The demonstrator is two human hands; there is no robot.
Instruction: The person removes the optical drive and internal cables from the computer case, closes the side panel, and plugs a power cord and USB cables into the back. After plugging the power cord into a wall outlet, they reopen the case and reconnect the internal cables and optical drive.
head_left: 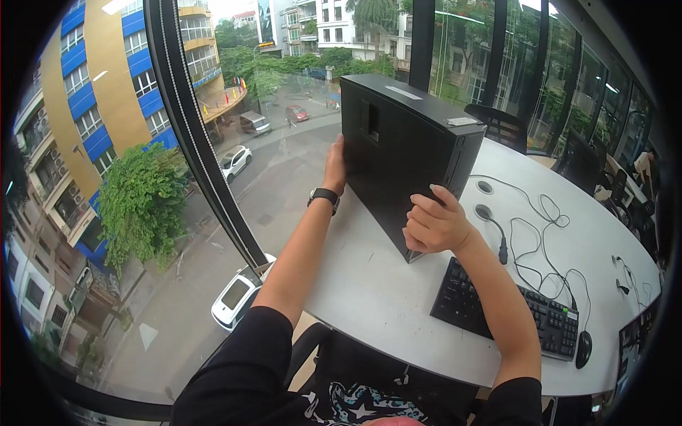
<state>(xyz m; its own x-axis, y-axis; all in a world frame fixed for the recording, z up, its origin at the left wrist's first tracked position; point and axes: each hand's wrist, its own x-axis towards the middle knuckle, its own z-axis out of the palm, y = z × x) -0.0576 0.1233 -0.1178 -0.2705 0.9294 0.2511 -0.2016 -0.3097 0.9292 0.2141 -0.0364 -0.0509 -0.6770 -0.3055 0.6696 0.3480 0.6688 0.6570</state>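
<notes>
A black desktop computer tower [398,153] stands upright on the white table [355,266], its narrow ported face turned to the right. My left hand [334,165], with a dark watch on the wrist, presses against the tower's left edge; part of its fingers is hidden behind the case. On the opposite side, my right hand [439,222] grips the lower front edge with curled fingers. Below my right forearm lies a black keyboard [455,290], partly covered by the arm. A black mouse [583,349] rests beside the keyboard's right end.
Loose black cables [543,241] trail over the table right of the tower, near a plug [504,254] and round cable holes [484,212]. A black chair [497,126] stands behind the table. Window glass with a dark frame [202,142] rises at left. A monitor [634,348] sits at far right.
</notes>
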